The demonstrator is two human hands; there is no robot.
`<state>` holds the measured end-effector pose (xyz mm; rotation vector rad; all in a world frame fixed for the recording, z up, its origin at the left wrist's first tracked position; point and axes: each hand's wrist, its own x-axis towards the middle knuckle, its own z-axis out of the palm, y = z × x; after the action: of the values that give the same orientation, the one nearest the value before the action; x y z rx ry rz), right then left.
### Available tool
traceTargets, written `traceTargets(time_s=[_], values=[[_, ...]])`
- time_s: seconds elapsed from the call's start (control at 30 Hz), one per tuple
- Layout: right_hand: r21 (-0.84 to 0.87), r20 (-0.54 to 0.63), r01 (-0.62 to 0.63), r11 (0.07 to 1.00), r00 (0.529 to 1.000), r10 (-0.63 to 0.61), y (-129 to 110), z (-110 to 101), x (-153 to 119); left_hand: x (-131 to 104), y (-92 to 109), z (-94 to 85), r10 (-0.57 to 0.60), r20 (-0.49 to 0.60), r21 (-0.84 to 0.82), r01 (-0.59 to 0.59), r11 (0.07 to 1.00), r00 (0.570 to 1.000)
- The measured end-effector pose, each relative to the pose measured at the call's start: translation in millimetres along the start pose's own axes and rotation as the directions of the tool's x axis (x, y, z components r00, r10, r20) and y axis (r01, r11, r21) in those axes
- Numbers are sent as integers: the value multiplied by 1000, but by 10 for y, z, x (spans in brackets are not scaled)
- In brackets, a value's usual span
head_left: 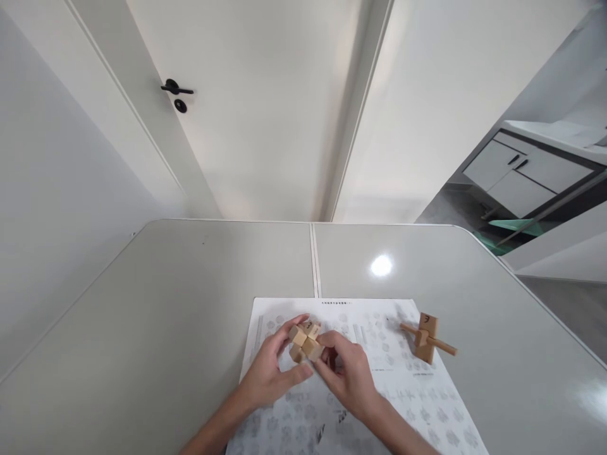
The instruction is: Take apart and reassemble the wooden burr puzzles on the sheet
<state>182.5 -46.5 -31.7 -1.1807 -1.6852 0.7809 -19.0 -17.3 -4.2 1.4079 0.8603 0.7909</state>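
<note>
Over the printed sheet (379,387), the right hand (349,373) pinched a wooden burr puzzle (306,341); the left hand (266,374), thumb spread, probably steadied it.

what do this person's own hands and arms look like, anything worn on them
Both are bare: the left hand and right hand wear no gloves, and no sleeve, watch or bracelet shows on the left forearm or right forearm. Fingernail details are too small to tell.
</note>
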Motion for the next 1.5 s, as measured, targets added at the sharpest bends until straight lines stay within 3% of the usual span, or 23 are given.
traceTargets(time_s=[0.1,0.2,0.37,0.47,0.73,1.0,1.5], values=[[-30,22,49,998,999,-48,-1,13,-6,2,3,20,-31,-23,43,32,999,999],[17,70,4,1000,998,-5,-26,-10,12,20,46,53,-38,-77,77,43,996,996],[212,43,-107,971,994,100,-63,-85,63,52,88,86,83,-156,191,-52,980,984],[279,56,-131,951,991,120,-63,-98,80,43,66,92,130,-129,281,-89,956,983],[271,159,-221,937,970,182,-45,-95,99,-7,32,100,103,5,342,-98,935,995],[413,173,-280,867,958,227,-39,-93,92,12,86,80,78,-55,379,-51,924,995],[395,150,-210,895,975,162,-35,-105,28,11,158,56,96,-51,341,-73,937,994]])
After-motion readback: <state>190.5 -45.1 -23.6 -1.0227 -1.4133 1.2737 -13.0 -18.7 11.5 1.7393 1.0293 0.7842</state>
